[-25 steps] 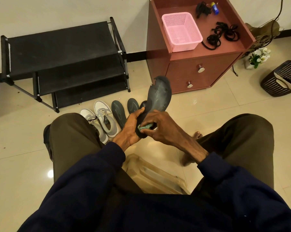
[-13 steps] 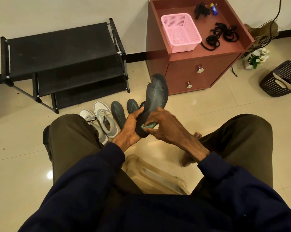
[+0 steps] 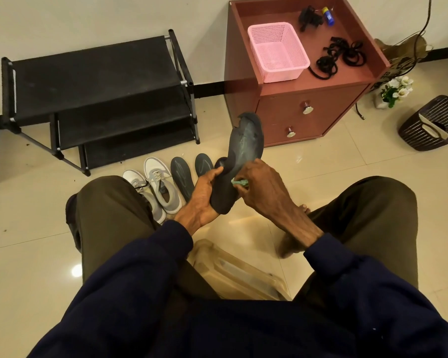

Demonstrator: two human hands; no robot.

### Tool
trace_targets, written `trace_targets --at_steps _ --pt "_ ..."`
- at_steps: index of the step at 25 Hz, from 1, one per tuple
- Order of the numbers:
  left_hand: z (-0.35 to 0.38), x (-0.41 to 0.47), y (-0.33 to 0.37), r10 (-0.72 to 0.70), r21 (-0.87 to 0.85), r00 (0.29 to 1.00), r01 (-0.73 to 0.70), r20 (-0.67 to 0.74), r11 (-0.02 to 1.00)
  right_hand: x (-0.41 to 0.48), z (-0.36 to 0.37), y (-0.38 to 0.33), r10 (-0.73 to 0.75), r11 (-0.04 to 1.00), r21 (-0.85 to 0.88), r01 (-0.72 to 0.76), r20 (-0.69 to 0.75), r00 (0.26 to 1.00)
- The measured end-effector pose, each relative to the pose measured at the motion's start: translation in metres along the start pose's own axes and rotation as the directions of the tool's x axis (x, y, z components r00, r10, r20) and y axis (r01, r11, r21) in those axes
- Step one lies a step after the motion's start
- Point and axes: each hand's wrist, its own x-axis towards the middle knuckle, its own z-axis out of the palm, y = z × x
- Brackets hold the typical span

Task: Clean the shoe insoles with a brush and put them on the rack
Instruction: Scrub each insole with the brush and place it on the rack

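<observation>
My left hand (image 3: 201,196) grips the heel end of a worn dark grey insole (image 3: 245,148), held up between my knees with its torn toe pointing away. Against the insole's lower half, my right hand (image 3: 263,188) holds a small green brush (image 3: 239,182), mostly hidden by my fingers. Two more grey insoles (image 3: 181,174) (image 3: 203,164) lie on the floor beside a pair of white-grey sneakers (image 3: 158,184). The black three-tier shoe rack (image 3: 94,81) stands against the wall at the left, its shelves bare.
A red-brown cabinet (image 3: 313,99) at the right carries a pink basket (image 3: 278,51), black laces (image 3: 339,56) and a small blue tube. A dark slatted basket (image 3: 433,124) and white flowers (image 3: 395,90) sit on the tiled floor further right. A beige stool (image 3: 238,275) is under me.
My right hand with the brush has slid up along the insole from near the heel towards its middle. The insole has tilted slightly; my left hand keeps its hold.
</observation>
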Motion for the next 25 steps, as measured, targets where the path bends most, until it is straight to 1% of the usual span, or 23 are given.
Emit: trace_targets --at_steps 1,3,4,5,6,8,9,10,11,13,15,16,17,18,19,20,21,22,23,24,25 --pt "0.000 0.000 0.000 -0.006 -0.001 1.000 0.006 0.001 1.000 -0.002 0.003 -0.002 -0.031 0.996 0.087 0.030 0.013 0.999" --pt "0.000 -0.001 0.000 -0.035 0.016 0.999 0.035 0.019 0.999 -0.007 0.005 -0.010 -0.148 0.945 0.308 0.112 0.098 0.984" --pt "-0.001 -0.002 0.001 -0.041 0.026 0.999 0.041 0.020 0.999 -0.008 0.004 -0.011 -0.185 0.917 0.378 0.127 0.121 0.975" --pt "-0.001 -0.003 0.002 -0.044 0.031 0.999 0.043 0.029 0.999 -0.007 0.005 -0.011 -0.186 0.907 0.400 0.132 0.101 0.977" --pt "0.000 -0.003 0.001 -0.045 0.024 0.998 0.044 0.047 0.999 -0.005 0.006 -0.009 -0.150 0.913 0.388 0.123 0.039 0.988" --pt "0.002 -0.004 0.000 -0.043 0.019 0.998 0.042 0.053 0.999 0.000 0.011 -0.003 -0.052 0.951 0.297 0.088 -0.127 0.990" --pt "0.002 -0.003 -0.001 -0.042 0.023 0.998 0.041 0.037 0.999 0.000 0.013 -0.004 -0.027 0.956 0.284 0.076 -0.172 0.985" --pt "0.002 -0.004 -0.001 -0.048 0.027 0.998 0.048 0.031 0.999 -0.002 0.016 -0.007 -0.032 0.951 0.298 0.084 -0.174 0.984" --pt "0.002 -0.004 -0.001 -0.058 0.031 0.998 0.057 0.030 0.998 -0.005 0.017 -0.012 -0.061 0.937 0.334 0.102 -0.132 0.989" --pt "0.000 -0.004 0.001 -0.066 0.037 0.998 0.065 0.022 0.997 -0.010 0.011 -0.022 -0.138 0.889 0.444 0.113 0.025 0.990" --pt "-0.003 -0.003 0.000 -0.076 0.057 0.997 0.074 0.025 0.996 -0.012 0.000 -0.023 -0.201 0.844 0.532 0.068 0.197 0.960" --pt "-0.004 -0.004 0.000 -0.071 0.063 0.997 0.069 0.029 0.996 -0.011 -0.005 -0.021 -0.221 0.846 0.531 0.055 0.254 0.942" --pt "-0.003 -0.004 0.000 -0.064 0.066 0.998 0.062 0.027 0.996 -0.009 -0.007 -0.017 -0.215 0.870 0.490 0.056 0.275 0.937" --pt "-0.001 -0.004 -0.001 -0.056 0.055 0.998 0.054 0.027 0.997 -0.005 -0.008 -0.012 -0.186 0.909 0.412 0.066 0.258 0.948" --pt "0.000 -0.003 -0.002 -0.046 0.045 0.998 0.045 0.031 0.998 -0.002 -0.007 -0.009 -0.134 0.951 0.300 0.067 0.208 0.969" --pt "0.000 -0.003 -0.002 -0.037 0.041 0.999 0.035 0.031 0.999 0.000 -0.004 -0.006 -0.072 0.983 0.176 0.046 0.142 0.987" --pt "0.000 -0.003 -0.002 -0.033 0.032 0.999 0.032 0.034 0.999 0.001 -0.002 -0.004 -0.017 0.996 0.093 0.009 0.085 0.996" --pt "0.000 -0.002 -0.002 -0.038 0.026 0.999 0.037 0.037 0.999 0.001 0.002 -0.004 -0.009 0.995 0.099 0.005 0.037 0.999" --pt "0.001 -0.002 -0.001 -0.046 0.028 0.998 0.045 0.036 0.999 -0.001 0.003 -0.007 -0.053 0.985 0.164 0.051 0.011 0.999" --pt "0.000 -0.002 -0.001 -0.053 0.035 0.998 0.052 0.033 0.998 -0.005 0.004 -0.011 -0.117 0.958 0.268 0.103 0.036 0.993" --pt "-0.002 -0.001 -0.001 -0.064 0.039 0.997 0.063 0.030 0.997 -0.009 0.001 -0.014 -0.174 0.925 0.359 0.125 0.106 0.979"
